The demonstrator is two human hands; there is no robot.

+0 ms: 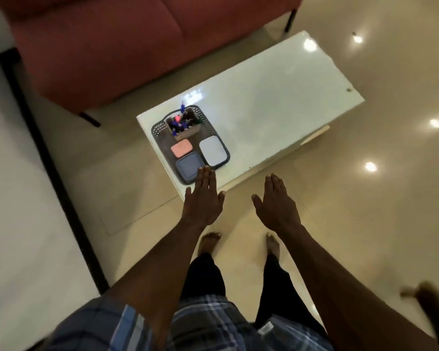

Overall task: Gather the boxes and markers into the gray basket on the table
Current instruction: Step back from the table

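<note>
Standing at the table, looking down. Gray basket sits at the near-left corner of the tabletop. Inside it: a pink box, a white box and a blue box, all lying flat with lids up, plus a small beige holder at the far end with the markers standing upright in it. No loose boxes or markers visible on the rest of the table; gathering looks complete.

My left hand is flat, fingers straight and together, holding nothing; its fingertips overlap the basket's near edge in view, contact uncertain. My right hand is likewise flat and empty, over the floor just off the table edge.

Handling estimate: basket is perforated plastic, probably light and slightly flexible. The glossy tabletop should let it slide. Boxes look smooth-lidded and may shift if tilted; the upright markers could topple. Best hold: both long rims, lifted level.
</note>
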